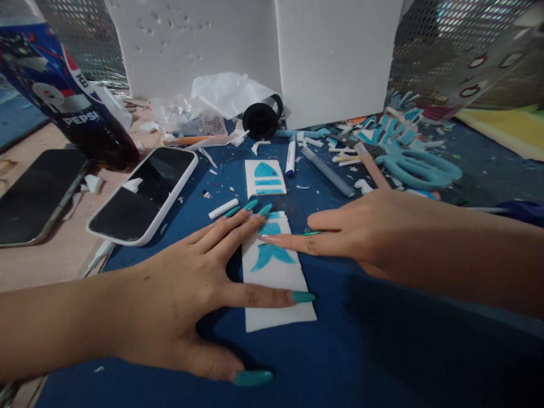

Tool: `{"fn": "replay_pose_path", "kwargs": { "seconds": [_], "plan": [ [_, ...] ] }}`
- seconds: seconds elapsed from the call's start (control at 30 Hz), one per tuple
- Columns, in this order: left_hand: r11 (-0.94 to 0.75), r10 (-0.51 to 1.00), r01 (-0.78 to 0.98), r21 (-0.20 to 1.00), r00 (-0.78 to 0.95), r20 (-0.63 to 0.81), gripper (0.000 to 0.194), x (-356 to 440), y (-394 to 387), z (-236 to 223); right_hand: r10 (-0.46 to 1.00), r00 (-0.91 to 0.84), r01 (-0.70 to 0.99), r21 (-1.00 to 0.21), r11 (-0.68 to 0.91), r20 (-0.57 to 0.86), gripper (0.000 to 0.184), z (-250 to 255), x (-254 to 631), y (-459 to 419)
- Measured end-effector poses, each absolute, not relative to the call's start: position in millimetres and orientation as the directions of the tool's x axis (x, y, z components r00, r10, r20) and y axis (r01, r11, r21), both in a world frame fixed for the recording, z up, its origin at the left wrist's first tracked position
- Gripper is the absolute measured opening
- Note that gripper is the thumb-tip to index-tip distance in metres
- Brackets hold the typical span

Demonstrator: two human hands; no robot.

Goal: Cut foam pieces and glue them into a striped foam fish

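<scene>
A white foam strip (276, 289) with a blue fish-tail shape coloured on it lies on the dark blue mat. My left hand (204, 272) is spread over its left side, three fingertips at the top end and the index finger across the lower part. My right hand (352, 232) reaches in from the right, its index finger stretched onto the blue tail and the other fingers curled. A thin dark line shows beneath that fingertip; whatever the curled fingers hold is hidden. Just beyond sits a smaller white foam piece (250, 181) with blue shapes.
Left stand a Pepsi bottle (80, 102), a white-cased phone (148, 192) and a dark phone (38, 192). Behind lie a black-cored roll (261, 119), a marker (290, 156), a grey tube (327, 170), blue-handled scissors (419, 169) and foam scraps. A white foam board (331, 56) stands at the back.
</scene>
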State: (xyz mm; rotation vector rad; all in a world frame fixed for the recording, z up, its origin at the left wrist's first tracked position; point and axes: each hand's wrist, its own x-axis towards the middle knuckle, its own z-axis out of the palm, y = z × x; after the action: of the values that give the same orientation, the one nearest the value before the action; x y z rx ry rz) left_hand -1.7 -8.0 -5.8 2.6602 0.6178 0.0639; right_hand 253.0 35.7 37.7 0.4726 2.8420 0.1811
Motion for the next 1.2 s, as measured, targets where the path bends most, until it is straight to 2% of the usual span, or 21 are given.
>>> {"fn": "replay_pose_path", "kwargs": {
  "seconds": [0.23, 0.53, 0.67, 0.73, 0.8, 0.9, 0.97, 1.0, 1.03, 1.2],
  "plan": [
    [-0.818, 0.439, 0.412, 0.403, 0.898, -0.026, 0.078, -3, -9, -8, 0.377, -0.864, 0.308, 0.241, 0.92, -0.334, 0.095, 40, 254, 34],
    [-0.822, 0.434, 0.406, 0.4, 0.901, -0.024, 0.078, -3, -10, -7, 0.363, -0.896, 0.295, 0.267, 0.917, -0.255, 0.095, 35, 289, 33],
    [-0.817, 0.426, 0.411, 0.405, 0.903, -0.057, 0.081, -3, -9, -6, 0.377, -0.896, 0.325, 0.233, 0.917, -0.234, 0.094, 35, 297, 30],
    [-0.815, 0.429, 0.414, 0.406, 0.901, -0.058, 0.079, -3, -9, -6, 0.4, -0.898, 0.371, 0.176, 0.912, -0.183, 0.087, 40, 298, 30],
    [-0.817, 0.431, 0.412, 0.403, 0.901, -0.047, 0.077, -3, -10, -6, 0.446, -0.892, 0.439, 0.09, 0.894, -0.072, 0.074, 47, 297, 32],
    [-0.816, 0.442, 0.419, 0.398, 0.896, -0.038, 0.077, -2, -12, -6, 0.603, -0.793, 0.602, -0.036, 0.797, 0.092, 0.052, 48, 293, 37],
    [-0.812, 0.458, 0.431, 0.395, 0.888, -0.028, 0.075, -2, -14, -7, 0.692, -0.708, 0.688, -0.086, 0.721, 0.139, 0.047, 39, 291, 43],
    [-0.81, 0.466, 0.435, 0.392, 0.885, -0.018, 0.074, -2, -14, -7, 0.709, -0.689, 0.706, -0.082, 0.704, 0.154, 0.047, 32, 290, 46],
    [-0.812, 0.469, 0.433, 0.393, 0.883, -0.003, 0.072, -3, -15, -8, 0.685, -0.691, 0.691, -0.067, 0.72, 0.233, 0.046, 25, 291, 49],
    [-0.827, 0.446, 0.404, 0.391, 0.895, 0.019, 0.069, -5, -15, -8, 0.681, -0.686, 0.707, 0.013, 0.707, 0.257, 0.057, 1, 296, 55]
  ]
}}
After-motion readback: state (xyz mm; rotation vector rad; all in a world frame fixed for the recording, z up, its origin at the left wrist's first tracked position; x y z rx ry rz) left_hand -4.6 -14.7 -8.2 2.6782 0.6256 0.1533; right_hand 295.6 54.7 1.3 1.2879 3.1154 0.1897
